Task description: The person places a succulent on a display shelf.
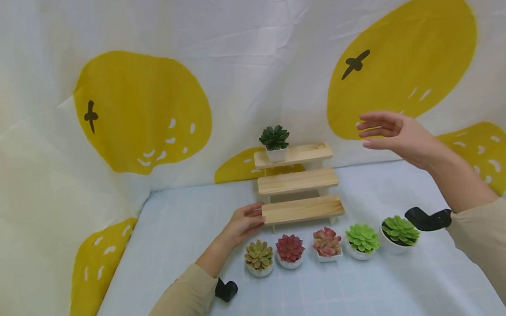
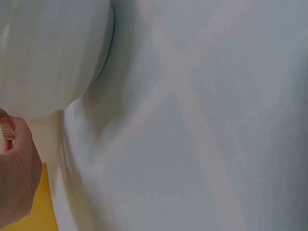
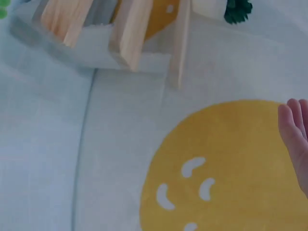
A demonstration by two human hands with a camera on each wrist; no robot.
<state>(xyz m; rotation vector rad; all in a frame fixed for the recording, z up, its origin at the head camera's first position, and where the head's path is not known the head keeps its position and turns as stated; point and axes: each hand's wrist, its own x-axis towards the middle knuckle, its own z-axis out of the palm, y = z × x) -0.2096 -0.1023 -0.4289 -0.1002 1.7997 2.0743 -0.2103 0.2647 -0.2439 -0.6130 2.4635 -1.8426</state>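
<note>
A three-tier wooden display stand stands by the back wall. My left hand grips the left end of its lowest board, thumb and fingers on the edge; the left wrist view shows only a sliver of wood there. On the top board, toward its left, sits a dark green succulent in a white square pot. Up in the air to the right of the stand, my right hand holds nothing, its fingers loosely bent and apart from the thumb.
In front of the stand, potted succulents line up: a yellow-green one, a dark red one, a pink one and two bright green ones. A pale blue checked cloth covers the table. Behind hangs a white curtain with yellow fruit prints.
</note>
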